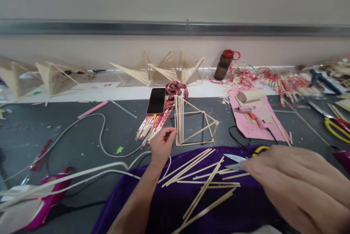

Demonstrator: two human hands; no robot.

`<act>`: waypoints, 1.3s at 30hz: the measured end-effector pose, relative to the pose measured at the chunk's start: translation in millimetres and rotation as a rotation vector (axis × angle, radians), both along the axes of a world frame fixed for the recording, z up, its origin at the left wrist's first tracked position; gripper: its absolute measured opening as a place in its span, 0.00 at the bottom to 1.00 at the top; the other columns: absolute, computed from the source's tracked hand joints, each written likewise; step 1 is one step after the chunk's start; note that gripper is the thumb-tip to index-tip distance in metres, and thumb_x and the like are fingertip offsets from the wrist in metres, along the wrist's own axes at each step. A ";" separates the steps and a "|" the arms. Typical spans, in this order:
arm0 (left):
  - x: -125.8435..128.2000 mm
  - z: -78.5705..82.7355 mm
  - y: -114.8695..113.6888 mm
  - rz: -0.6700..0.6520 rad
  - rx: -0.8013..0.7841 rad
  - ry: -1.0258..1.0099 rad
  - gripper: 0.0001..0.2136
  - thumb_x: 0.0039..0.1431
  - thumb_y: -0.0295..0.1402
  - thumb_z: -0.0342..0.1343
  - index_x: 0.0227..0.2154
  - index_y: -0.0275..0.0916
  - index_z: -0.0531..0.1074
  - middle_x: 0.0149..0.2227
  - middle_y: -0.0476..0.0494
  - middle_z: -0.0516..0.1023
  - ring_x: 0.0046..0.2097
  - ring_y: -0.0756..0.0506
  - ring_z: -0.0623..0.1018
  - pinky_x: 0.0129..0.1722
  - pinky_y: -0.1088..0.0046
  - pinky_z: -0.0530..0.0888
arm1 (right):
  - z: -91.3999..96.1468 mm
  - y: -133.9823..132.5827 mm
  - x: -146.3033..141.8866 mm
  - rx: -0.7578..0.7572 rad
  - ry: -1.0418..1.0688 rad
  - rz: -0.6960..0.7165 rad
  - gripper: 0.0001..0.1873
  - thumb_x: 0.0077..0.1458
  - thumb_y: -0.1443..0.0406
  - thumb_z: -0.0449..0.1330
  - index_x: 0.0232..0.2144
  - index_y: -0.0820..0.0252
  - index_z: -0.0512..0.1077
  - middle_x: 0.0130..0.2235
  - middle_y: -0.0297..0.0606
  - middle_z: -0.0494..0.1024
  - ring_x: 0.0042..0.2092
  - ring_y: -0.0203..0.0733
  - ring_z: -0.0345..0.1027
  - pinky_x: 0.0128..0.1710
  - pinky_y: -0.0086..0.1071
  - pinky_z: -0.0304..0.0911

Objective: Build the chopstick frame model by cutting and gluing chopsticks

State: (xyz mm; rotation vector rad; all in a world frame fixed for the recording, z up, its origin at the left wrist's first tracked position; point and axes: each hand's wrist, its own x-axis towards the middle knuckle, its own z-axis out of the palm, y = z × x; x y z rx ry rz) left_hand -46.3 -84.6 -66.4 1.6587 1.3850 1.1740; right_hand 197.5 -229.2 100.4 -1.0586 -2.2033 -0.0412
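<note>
Head view: shows a wooden-stick frame near the middle of the grey tabletop, just beyond a purple cloth. Has several sticks lined up closely along its left side and one slanting brace across. Left hand with thumb and fingertips pinched on that left edge. Right hand blurred, low on the right, right beside scissors with parted blades and a yellow handle; cannot tell whether gripping them. Loose wooden sticks strewn across the cloth between both hands. Behind the left hand, red-and-white wrapped chopsticks, partly under a smartphone, with a dark red fabric band alongside. To the right, a pink glue gun on a pink sheet, near a cardboard tube. Farther back, slatted stick structures and a red-lidded bottle by the wall.
</note>
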 end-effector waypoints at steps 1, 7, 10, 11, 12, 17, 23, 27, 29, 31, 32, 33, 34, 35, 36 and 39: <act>-0.1 -0.8 -0.3 -0.002 0.008 0.005 0.09 0.52 0.36 0.55 0.33 0.39 0.74 0.31 0.48 0.78 0.31 0.49 0.77 0.35 0.73 0.73 | 4.4 5.0 -4.7 0.029 -0.021 -0.014 0.18 0.52 0.68 0.58 0.47 0.62 0.70 0.34 0.42 0.78 0.36 0.45 0.72 0.34 0.35 0.69; -1.7 -1.2 1.8 -0.007 0.013 0.048 0.09 0.51 0.38 0.56 0.30 0.38 0.73 0.28 0.49 0.77 0.30 0.49 0.76 0.34 0.73 0.72 | 8.0 22.2 -19.1 0.077 0.035 -0.016 0.16 0.53 0.74 0.53 0.44 0.62 0.69 0.29 0.37 0.77 0.29 0.35 0.70 0.29 0.30 0.67; -2.2 0.6 1.4 -0.016 0.019 0.092 0.09 0.52 0.39 0.55 0.30 0.38 0.72 0.28 0.48 0.76 0.30 0.49 0.75 0.34 0.73 0.72 | 3.2 22.6 -19.9 0.078 0.029 0.012 0.14 0.54 0.72 0.53 0.43 0.62 0.68 0.31 0.37 0.77 0.31 0.34 0.70 0.31 0.30 0.67; -2.1 1.1 1.0 -0.020 0.017 0.105 0.09 0.52 0.39 0.55 0.30 0.38 0.72 0.28 0.48 0.76 0.30 0.49 0.75 0.34 0.73 0.72 | 1.6 23.1 -20.2 0.093 0.028 0.026 0.13 0.54 0.72 0.53 0.43 0.64 0.68 0.31 0.38 0.77 0.31 0.34 0.70 0.31 0.30 0.66; -1.8 1.6 0.4 -0.024 0.013 0.113 0.09 0.52 0.39 0.55 0.31 0.38 0.72 0.28 0.48 0.76 0.30 0.49 0.75 0.34 0.73 0.72 | 0.0 24.0 -20.5 0.109 0.029 0.036 0.13 0.54 0.73 0.53 0.42 0.64 0.68 0.31 0.38 0.77 0.31 0.34 0.70 0.31 0.29 0.66; 0.4 5.0 -0.8 -0.023 0.002 0.066 0.09 0.55 0.38 0.52 0.33 0.39 0.72 0.29 0.48 0.76 0.29 0.49 0.76 0.32 0.73 0.73 | -9.4 33.5 -21.4 0.130 0.022 0.012 0.13 0.54 0.72 0.51 0.42 0.64 0.68 0.28 0.36 0.75 0.28 0.33 0.67 0.26 0.28 0.61; 0.4 11.4 -1.5 -0.034 -0.042 -0.044 0.09 0.56 0.38 0.51 0.34 0.38 0.70 0.31 0.47 0.76 0.29 0.50 0.76 0.32 0.72 0.74 | -20.4 47.3 -16.9 0.105 -0.005 0.001 0.15 0.54 0.74 0.51 0.45 0.64 0.66 0.28 0.36 0.75 0.26 0.33 0.64 0.25 0.28 0.59; -2.3 15.7 -3.2 -0.035 -0.008 -0.013 0.09 0.57 0.37 0.50 0.34 0.38 0.70 0.28 0.48 0.76 0.29 0.49 0.75 0.32 0.73 0.73 | -26.9 53.2 -14.5 0.072 -0.033 -0.059 0.16 0.54 0.73 0.51 0.45 0.64 0.66 0.29 0.36 0.74 0.28 0.34 0.66 0.26 0.28 0.60; -3.6 17.2 -4.1 -0.040 0.028 0.028 0.09 0.57 0.37 0.50 0.34 0.38 0.70 0.27 0.49 0.75 0.29 0.49 0.75 0.31 0.73 0.72 | -24.0 54.2 -14.7 0.062 -0.040 -0.097 0.15 0.54 0.73 0.51 0.45 0.63 0.66 0.30 0.36 0.74 0.29 0.34 0.67 0.28 0.28 0.61; -4.3 17.9 -5.2 -0.057 0.052 0.073 0.09 0.57 0.37 0.49 0.34 0.39 0.70 0.27 0.49 0.76 0.29 0.48 0.75 0.31 0.73 0.72 | -15.1 55.4 -16.3 0.059 -0.064 -0.127 0.13 0.55 0.71 0.52 0.44 0.62 0.66 0.31 0.37 0.75 0.30 0.34 0.67 0.29 0.28 0.61; -4.3 17.9 -5.7 -0.066 0.061 0.092 0.09 0.57 0.37 0.49 0.34 0.39 0.70 0.26 0.49 0.76 0.29 0.48 0.76 0.31 0.73 0.72 | -8.8 57.1 -17.5 0.057 -0.093 -0.135 0.13 0.56 0.71 0.53 0.44 0.62 0.67 0.31 0.37 0.75 0.30 0.34 0.67 0.29 0.28 0.61; -4.1 17.8 -6.2 -0.076 0.068 0.108 0.09 0.57 0.38 0.49 0.34 0.39 0.70 0.27 0.48 0.76 0.29 0.48 0.76 0.31 0.72 0.72 | -2.1 60.3 -18.7 0.053 -0.129 -0.148 0.12 0.56 0.69 0.53 0.43 0.62 0.67 0.30 0.36 0.75 0.29 0.34 0.67 0.29 0.28 0.60; -3.9 17.6 -6.5 -0.083 0.072 0.119 0.09 0.57 0.38 0.49 0.34 0.39 0.71 0.26 0.48 0.76 0.29 0.48 0.76 0.31 0.72 0.72 | 4.4 65.6 -19.6 0.042 -0.175 -0.161 0.11 0.57 0.68 0.52 0.43 0.61 0.68 0.29 0.36 0.75 0.29 0.34 0.67 0.28 0.28 0.59; -3.7 17.2 -6.6 -0.088 0.076 0.124 0.10 0.57 0.38 0.48 0.33 0.39 0.71 0.26 0.48 0.76 0.29 0.48 0.76 0.31 0.73 0.71 | 10.0 73.3 -20.1 0.025 -0.220 -0.175 0.11 0.58 0.67 0.52 0.42 0.61 0.69 0.28 0.35 0.75 0.28 0.34 0.66 0.28 0.28 0.58; -3.7 16.8 -6.5 -0.089 0.076 0.123 0.10 0.58 0.38 0.48 0.32 0.40 0.71 0.26 0.48 0.76 0.29 0.48 0.76 0.31 0.73 0.71 | 14.1 83.8 -19.8 -0.002 -0.257 -0.192 0.11 0.58 0.66 0.51 0.41 0.60 0.70 0.28 0.35 0.75 0.28 0.34 0.66 0.27 0.28 0.57; -4.7 16.3 -5.5 -0.074 0.043 0.105 0.12 0.58 0.39 0.46 0.29 0.40 0.71 0.24 0.49 0.76 0.27 0.49 0.75 0.29 0.74 0.71 | 13.7 128.0 -14.0 -0.156 -0.276 -0.214 0.12 0.58 0.65 0.50 0.38 0.59 0.73 0.31 0.36 0.77 0.30 0.35 0.68 0.29 0.27 0.56</act>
